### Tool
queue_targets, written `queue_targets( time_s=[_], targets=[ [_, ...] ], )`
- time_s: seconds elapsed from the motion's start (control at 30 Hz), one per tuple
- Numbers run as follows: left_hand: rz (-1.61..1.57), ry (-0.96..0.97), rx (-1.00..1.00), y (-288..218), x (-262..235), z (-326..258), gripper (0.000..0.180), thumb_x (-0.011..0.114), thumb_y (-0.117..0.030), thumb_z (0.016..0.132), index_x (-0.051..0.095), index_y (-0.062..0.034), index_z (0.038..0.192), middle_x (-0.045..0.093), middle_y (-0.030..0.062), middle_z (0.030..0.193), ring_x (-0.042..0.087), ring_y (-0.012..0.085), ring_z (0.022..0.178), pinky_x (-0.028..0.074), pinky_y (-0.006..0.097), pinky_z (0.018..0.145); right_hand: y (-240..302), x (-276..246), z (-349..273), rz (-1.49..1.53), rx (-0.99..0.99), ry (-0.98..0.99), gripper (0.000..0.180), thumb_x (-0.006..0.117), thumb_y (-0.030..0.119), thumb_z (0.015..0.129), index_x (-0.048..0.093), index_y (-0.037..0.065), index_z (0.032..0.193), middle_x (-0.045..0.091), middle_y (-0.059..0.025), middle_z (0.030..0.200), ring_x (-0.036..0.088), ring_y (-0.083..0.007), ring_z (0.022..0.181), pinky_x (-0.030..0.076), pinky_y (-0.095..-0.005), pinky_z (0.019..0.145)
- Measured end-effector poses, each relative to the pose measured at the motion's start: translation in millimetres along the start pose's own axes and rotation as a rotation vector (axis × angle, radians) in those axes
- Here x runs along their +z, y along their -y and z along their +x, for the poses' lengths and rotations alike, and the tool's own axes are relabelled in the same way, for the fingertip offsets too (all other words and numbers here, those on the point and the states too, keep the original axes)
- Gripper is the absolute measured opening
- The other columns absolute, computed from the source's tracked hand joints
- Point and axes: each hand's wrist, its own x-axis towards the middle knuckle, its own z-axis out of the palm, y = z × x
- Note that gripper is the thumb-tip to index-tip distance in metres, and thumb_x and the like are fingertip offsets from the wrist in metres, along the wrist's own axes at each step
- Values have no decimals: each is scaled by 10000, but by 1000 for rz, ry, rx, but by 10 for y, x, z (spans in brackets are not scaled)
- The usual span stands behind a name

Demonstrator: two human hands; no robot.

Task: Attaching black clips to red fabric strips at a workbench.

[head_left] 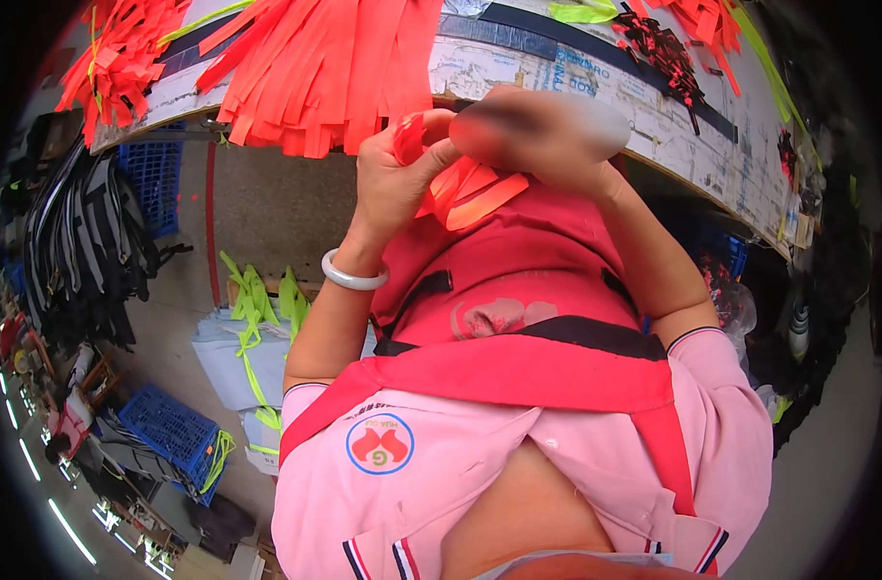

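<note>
Close to the table edge, my left hand (395,179), with a white bangle (354,271) on its wrist, is closed on a bright orange-red fabric strip (410,140). Loops of orange strip (475,193) hang below the fingers, in front of my red apron (547,261). Beside it, almost touching, is my right hand (562,135). A smeared patch covers its fingers, so their grip cannot be made out. Just beyond my left hand, a thick fan of orange-red strips (330,72) drapes over the table edge.
The worn table (654,145) curves across the top, carrying red-and-black scraps (659,48) and another orange bundle (122,63) at left. Black-and-grey straps (88,242) hang at the left, near a blue crate (151,179). Yellow-green strips (252,300) lie on pale sheets (223,358) below.
</note>
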Motion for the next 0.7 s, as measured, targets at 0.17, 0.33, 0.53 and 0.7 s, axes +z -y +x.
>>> queue_targets(
  time_s=[0.17,0.33,0.53,0.7],
  targets=[
    [140,-34,52,18,61,-20,160,682,-60,866,659,25,999,690,40,850,603,65,760,492,218,681,80,9,-70,-10,36,97,181,588,157,928,576,-23,949,489,-85,675,439,-124,642,411,-279,602],
    [141,20,-51,91,9,-54,101,673,-59,873,646,23,926,617,-18,742,535,49,681,458,226,610,88,-13,-80,-69,28,209,203,585,169,922,562,-32,935,472,-123,669,438,-156,627,410,-300,598],
    [339,-22,266,100,166,-73,90,620,-62,900,593,5,847,565,20,684,534,79,648,435,268,551,-235,226,-126,225,195,91,207,595,189,894,530,32,776,452,25,594,377,-67,538,330,-255,494],
    [508,-42,484,5,227,-56,100,579,-98,940,561,-7,901,606,65,723,593,132,662,466,272,587,-313,437,-203,509,485,22,243,600,242,924,529,79,759,417,65,605,348,-21,514,269,-226,441]
  ],
)
